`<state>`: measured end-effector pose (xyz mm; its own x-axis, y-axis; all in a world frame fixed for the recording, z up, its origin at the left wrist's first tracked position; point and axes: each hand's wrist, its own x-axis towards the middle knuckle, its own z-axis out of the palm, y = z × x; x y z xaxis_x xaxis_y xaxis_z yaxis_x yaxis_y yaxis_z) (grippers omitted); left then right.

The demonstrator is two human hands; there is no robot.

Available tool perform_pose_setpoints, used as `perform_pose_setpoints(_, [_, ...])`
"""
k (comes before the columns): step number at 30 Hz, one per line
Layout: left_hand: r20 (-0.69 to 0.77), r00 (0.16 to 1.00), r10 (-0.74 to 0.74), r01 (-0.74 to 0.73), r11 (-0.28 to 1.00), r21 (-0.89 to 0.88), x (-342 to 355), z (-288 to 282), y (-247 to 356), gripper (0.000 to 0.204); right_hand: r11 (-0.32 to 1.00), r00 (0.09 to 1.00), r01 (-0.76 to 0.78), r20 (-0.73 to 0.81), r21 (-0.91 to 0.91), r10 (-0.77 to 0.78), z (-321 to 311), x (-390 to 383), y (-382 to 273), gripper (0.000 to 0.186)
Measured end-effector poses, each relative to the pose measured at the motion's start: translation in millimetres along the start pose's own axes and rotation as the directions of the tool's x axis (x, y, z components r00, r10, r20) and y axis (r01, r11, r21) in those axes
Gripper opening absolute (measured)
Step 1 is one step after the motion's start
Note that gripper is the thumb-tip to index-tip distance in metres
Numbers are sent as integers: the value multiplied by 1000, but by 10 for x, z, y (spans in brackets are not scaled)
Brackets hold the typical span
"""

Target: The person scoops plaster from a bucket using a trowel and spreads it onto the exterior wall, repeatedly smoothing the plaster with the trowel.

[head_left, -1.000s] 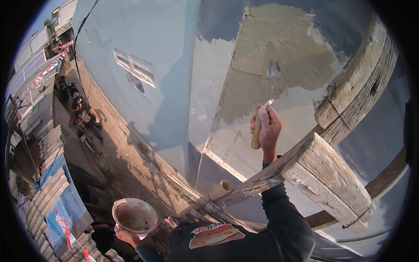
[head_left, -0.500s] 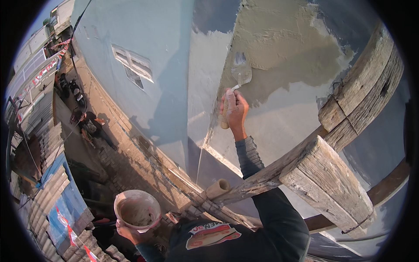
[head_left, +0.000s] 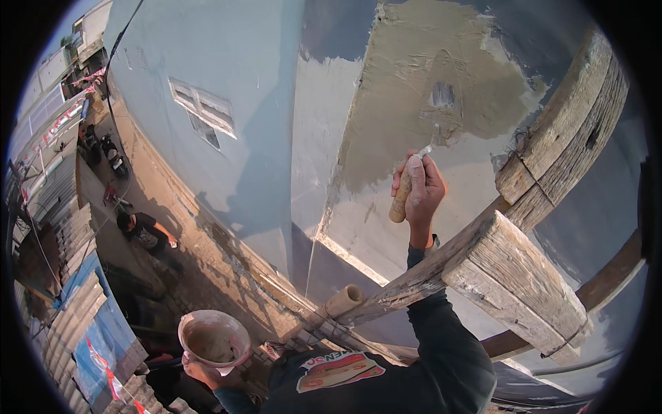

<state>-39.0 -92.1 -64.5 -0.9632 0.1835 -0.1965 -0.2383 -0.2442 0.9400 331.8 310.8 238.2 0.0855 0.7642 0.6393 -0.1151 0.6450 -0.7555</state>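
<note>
So, trowel (head_left: 442,96) in right hand (head_left: 423,193).

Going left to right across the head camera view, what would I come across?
Blue sheet on the roof, pink bucket, open end of a brown pole, trowel's wooden handle, pale wooden block.
</note>
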Motion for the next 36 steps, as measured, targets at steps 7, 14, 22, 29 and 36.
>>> perform_pose_setpoints(7, [28,999,45,-44,999,-20,-32,26,35,31,973,986,-108,149,203,78,661,738,184,27])
perform_pose_setpoints(14, [8,996,88,-88,996,-12,-27,90,60,28,974,985,-157,102,164,142,642,887,164,30])
perform_pose_setpoints(22, [-27,998,62,-63,997,-45,-186,149,123,16,969,995,-71,-50,235,85,59,854,-675,31])
perform_pose_setpoints(29, [7,998,61,-60,997,-44,-166,-8,104,34,988,996,-85,28,128,82,29,399,-467,32])
perform_pose_setpoints(36, [-12,997,81,-81,996,49,-124,-91,-97,31,956,943,-292,168,6,287,387,298,242,26])
